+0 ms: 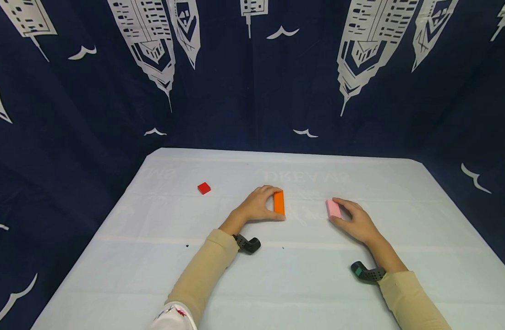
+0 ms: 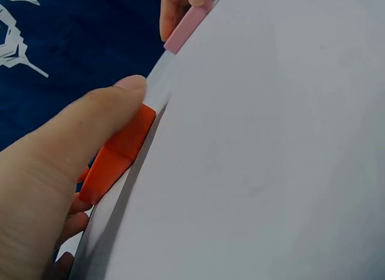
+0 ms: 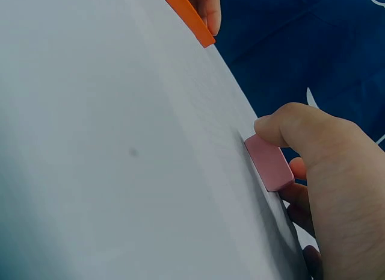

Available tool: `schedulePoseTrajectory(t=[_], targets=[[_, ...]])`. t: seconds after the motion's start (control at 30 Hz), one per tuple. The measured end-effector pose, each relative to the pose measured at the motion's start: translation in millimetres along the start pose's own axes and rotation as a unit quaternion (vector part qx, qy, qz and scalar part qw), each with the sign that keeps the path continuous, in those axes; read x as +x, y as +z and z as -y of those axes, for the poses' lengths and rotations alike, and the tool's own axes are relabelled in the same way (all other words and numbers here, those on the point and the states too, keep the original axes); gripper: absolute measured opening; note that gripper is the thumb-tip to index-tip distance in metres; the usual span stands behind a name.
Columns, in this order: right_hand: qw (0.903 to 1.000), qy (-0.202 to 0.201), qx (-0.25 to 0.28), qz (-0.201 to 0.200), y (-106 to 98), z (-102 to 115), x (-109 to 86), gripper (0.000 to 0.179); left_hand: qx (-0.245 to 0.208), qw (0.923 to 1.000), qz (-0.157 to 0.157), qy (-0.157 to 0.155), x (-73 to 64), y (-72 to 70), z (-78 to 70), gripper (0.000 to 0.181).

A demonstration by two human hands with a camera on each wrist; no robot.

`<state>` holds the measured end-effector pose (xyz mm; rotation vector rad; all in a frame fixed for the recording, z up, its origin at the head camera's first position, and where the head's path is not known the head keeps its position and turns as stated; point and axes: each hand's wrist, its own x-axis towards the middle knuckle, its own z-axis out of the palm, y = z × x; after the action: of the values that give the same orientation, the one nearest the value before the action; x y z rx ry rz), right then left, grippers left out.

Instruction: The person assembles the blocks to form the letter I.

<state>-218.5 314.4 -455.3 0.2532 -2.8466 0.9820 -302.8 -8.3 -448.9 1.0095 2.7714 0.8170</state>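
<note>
My left hand [image 1: 258,205] holds an orange block [image 1: 279,203] by its two ends, thumb at the near end and fingers at the far end. In the left wrist view the thumb presses the top end of the orange block [image 2: 118,155], close over the white table. To the right, my right hand [image 1: 357,222] pinches a smaller pink block [image 1: 333,208] between thumb and fingers. The right wrist view shows the thumb on the upper edge of the pink block [image 3: 269,163], its other fingers partly hidden behind. A stretch of table separates the two blocks.
A small red block [image 1: 204,188] lies on the white table [image 1: 302,284], left of my left hand. Tiny dark specks dot the cloth. Behind the table's far edge hangs a dark blue curtain [image 1: 252,91] with white building prints.
</note>
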Motion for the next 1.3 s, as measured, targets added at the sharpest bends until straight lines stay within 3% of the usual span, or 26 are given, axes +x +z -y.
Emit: schedulePoseTrajectory(t=[0.43, 0.97, 1.3], targets=[[0.9999, -0.002, 0.003, -0.010, -1.0, -0.3, -1.6, 0.065, 0.013, 0.9999, -0.003, 0.006, 2.4, -0.6, 2.7, 0.059], [0.9978, -0.014, 0.008, -0.065, 1.3, -1.7, -3.3, 0.060, -0.001, 0.9999, -0.009, 0.011, 1.1, -1.3, 4.4, 0.057], [0.9978, -0.007, 0.015, -0.064, 1.6, -1.9, -3.0, 0.062, 0.003, 0.9999, -0.011, 0.011, 3.1, 1.7, 5.6, 0.058]])
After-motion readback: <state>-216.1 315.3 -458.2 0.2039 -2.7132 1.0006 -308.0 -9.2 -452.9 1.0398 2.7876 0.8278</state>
